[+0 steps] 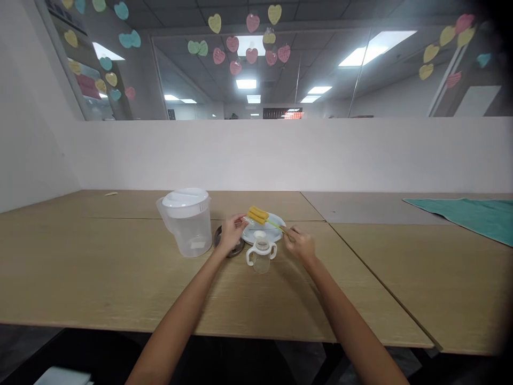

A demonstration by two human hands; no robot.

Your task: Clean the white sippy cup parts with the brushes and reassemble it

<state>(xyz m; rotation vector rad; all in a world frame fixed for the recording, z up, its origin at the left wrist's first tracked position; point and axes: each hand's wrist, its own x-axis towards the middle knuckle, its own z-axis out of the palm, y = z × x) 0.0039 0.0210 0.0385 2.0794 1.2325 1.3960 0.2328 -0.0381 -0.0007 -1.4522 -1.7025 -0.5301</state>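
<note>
My right hand (300, 243) is closed around the thin yellow-green handle of a bottle brush with a yellow sponge head (257, 215). The brush is tilted, its head up and to the left above a pale plate (249, 235). At the sponge's left end is my left hand (233, 231), thumb and forefinger apart; whether they touch the sponge is hard to tell. In front of the plate a clear baby bottle (262, 263) with two white handles stands upright, its top uncovered. A small white piece (259, 234) shows just behind it. Partly behind my left hand lies a dark round dish (236, 250).
A translucent pitcher (193, 232) with a white lid stands left of my left hand. A green cloth (473, 214) lies at the far right of the wooden table (120, 278). A small pale object (111, 193) lies near the wall at the back left.
</note>
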